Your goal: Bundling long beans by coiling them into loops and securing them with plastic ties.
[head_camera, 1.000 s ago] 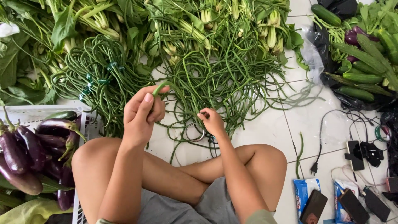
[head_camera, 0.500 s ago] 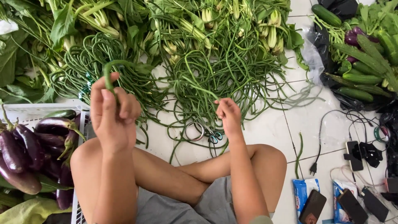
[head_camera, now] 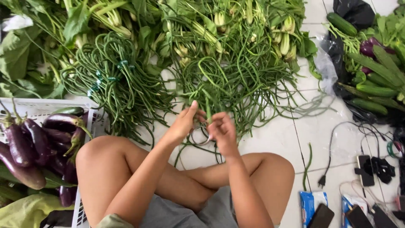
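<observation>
I sit cross-legged on a white tiled floor. My left hand point(head_camera: 183, 123) and my right hand point(head_camera: 222, 131) are close together in front of my knees, both pinching a few long green beans point(head_camera: 207, 110) that rise between them. A loose heap of long beans point(head_camera: 236, 71) spreads on the floor just beyond my hands. To the left lie tied bundles of long beans point(head_camera: 112, 80), bound with green bands.
A white crate point(head_camera: 82, 207) of purple eggplants point(head_camera: 25, 141) stands by my left knee. Leafy greens point(head_camera: 46, 38) fill the far side. Cucumbers point(head_camera: 371, 90) lie on black plastic at right. Phones, a plug point(head_camera: 321, 181) and cables lie at the lower right.
My left hand, raised over my left knee with a bean half a second ago, has come right to meet my right hand. Both now hold beans together at the centre.
</observation>
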